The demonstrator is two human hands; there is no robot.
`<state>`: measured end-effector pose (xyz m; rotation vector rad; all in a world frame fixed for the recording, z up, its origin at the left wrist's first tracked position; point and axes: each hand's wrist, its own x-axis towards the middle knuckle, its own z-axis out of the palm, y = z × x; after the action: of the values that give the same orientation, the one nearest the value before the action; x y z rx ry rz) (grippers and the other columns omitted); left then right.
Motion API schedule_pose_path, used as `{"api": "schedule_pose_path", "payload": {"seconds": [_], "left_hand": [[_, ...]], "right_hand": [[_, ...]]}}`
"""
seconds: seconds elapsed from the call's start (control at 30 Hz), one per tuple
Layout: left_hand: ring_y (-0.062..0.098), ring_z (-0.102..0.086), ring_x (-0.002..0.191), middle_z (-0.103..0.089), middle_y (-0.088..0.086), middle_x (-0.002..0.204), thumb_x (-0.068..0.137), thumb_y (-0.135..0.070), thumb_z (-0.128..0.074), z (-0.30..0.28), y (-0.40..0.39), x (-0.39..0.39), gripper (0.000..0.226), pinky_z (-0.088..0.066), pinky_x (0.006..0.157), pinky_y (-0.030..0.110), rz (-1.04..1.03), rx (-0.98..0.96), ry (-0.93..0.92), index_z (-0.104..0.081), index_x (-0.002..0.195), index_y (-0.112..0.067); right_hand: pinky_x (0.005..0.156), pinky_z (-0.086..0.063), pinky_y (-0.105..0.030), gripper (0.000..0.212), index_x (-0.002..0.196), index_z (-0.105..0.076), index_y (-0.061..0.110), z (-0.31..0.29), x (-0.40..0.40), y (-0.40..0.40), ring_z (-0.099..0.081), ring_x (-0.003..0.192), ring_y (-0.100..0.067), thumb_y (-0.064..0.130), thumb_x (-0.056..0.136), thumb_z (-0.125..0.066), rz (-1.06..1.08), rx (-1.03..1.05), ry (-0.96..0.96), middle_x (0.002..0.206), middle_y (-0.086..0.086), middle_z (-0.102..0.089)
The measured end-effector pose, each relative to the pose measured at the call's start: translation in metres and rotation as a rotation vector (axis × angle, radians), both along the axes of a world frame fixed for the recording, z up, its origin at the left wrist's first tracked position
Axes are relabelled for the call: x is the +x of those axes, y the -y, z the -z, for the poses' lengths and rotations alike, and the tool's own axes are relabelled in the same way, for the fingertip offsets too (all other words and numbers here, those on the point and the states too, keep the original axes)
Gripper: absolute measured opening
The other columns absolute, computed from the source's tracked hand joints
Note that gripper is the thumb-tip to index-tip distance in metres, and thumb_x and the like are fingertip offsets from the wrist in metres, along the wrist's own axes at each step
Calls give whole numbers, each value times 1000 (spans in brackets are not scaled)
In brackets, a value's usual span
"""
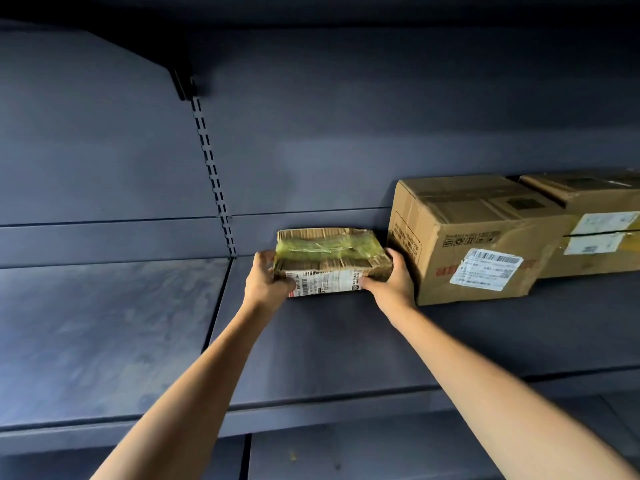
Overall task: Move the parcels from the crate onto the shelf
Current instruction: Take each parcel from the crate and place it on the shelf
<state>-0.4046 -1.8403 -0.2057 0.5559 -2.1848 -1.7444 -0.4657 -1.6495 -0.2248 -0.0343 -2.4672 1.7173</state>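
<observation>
**Flat parcel held at both ends on the grey shelf**

While both bare arms reach up from the lower edge of the frame, the small flat cardboard parcel wrapped in yellowish clear tape (332, 259) sits at the centre of the picture, on the dark grey metal shelf board (311, 344) and close to the shelf's back panel. Whether its underside rests fully on the board cannot be told. A white printed label with a barcode covers the parcel's near face.

The left hand (266, 282) grips the parcel's left end, thumb curled onto the near face beside the label and fingers wrapped round the end. The right hand (389, 277) grips the right end in the same way, thumb pressed on the near face and fingers curled over the top corner.

Just to the right of the right hand stands a larger brown cardboard box with a white shipping label (474, 237), its near corner crushed. Touching it, at the right edge of the frame, is a second brown cardboard box with a pale label and a dark strap (595, 223). A slotted metal upright (211, 168) runs down the back panel in the upper left of the frame.
</observation>
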Motion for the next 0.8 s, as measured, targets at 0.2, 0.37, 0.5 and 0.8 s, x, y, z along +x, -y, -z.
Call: {"api": "schedule_pose_path", "payload": {"seconds": [0.2, 0.37, 0.5, 0.8], "left_hand": [[25, -54, 73, -60, 8, 97, 52, -10, -52, 0, -2, -2, 59, -53, 73, 47, -10, -7, 8, -48, 111, -16], [30, -56, 84, -60, 15, 105, 52, -10, -55, 0, -3, 2, 72, -50, 83, 47, 6, -11, 22, -46, 123, -11], [32, -57, 114, -56, 15, 128, 55, -6, -63, 4, -4, 17, 81, -48, 95, 49, -14, 22, 59, -39, 132, -9], [30, -56, 114, -54, 12, 130, 77, -3, -69, -7, -27, 67, 66, -50, 94, 44, -104, -49, 126, -40, 135, -12]], "right_hand": [[101, -36, -29, 80, 139, -37, 15, -3, 2, 0, -48, 123, -24, 7, 70, -77, -9, 35, -14, 136, -8, -51], [100, -38, -31, 78, 136, -38, 11, -3, 9, -2, -50, 121, -26, 9, 70, -78, 14, 45, 29, 133, -11, -53], [105, -39, -37, 79, 138, -35, 7, -2, 20, -6, -48, 123, -28, 5, 71, -76, -2, 25, 81, 136, -14, -49], [103, -36, -31, 77, 142, -31, 12, -8, 80, -35, -40, 132, -23, 4, 77, -71, -89, -54, 153, 145, -10, -40]]}}
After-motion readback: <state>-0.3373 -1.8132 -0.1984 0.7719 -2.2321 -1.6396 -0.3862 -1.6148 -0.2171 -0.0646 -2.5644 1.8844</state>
